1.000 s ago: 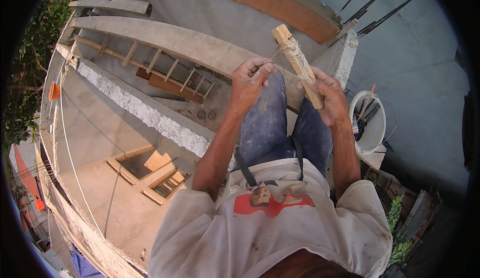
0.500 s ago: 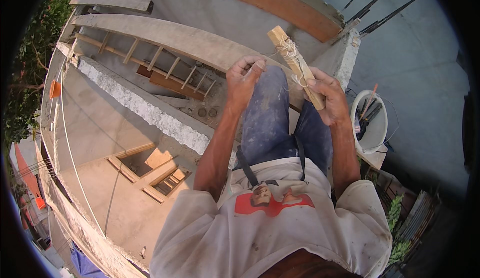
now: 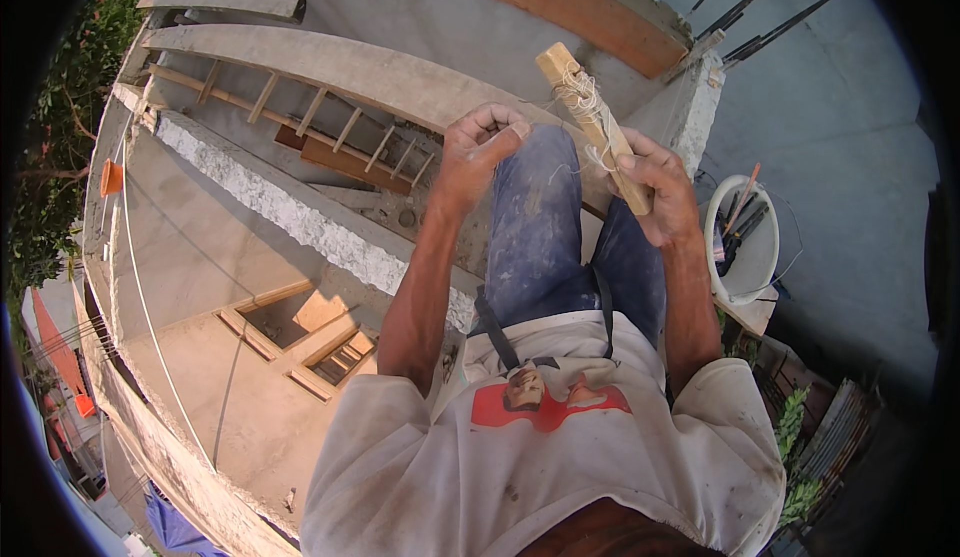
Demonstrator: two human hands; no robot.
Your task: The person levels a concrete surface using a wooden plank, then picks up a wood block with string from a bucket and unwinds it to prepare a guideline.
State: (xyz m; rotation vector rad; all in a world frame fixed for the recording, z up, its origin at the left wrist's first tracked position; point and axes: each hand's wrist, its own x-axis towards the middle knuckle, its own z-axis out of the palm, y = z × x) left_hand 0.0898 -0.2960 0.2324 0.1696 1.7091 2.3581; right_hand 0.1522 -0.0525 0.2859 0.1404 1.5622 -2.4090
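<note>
My right hand [image 3: 660, 185] is wrapped round the lower part of a short wooden stick [image 3: 630, 189], which tilts up to the left above my knees. Pale string [image 3: 585, 97] is wound loosely about the stick's upper half, and a thin loose strand hangs off its side. To the left, my left hand [image 3: 484, 147] is raised over my left knee, its thumb and fingers pinched together. Whatever is between those fingertips, perhaps the string's end, is too fine to make out. My dusty blue trousers [image 3: 535, 227] lie below both hands.
A white bucket [image 3: 750, 267] with tools stands on a ledge at my right. Leftward lie a rough-edged wall top [image 3: 290, 217], a concrete beam [image 3: 340, 67], a wooden ladder [image 3: 310, 112] lower down and a wooden frame [image 3: 300, 342]. Steel rods [image 3: 765, 17] stick out at the upper right.
My left hand has shifted slightly left and up, away from the stick, still pinched. The right hand and the stick have stayed nearly in place.
</note>
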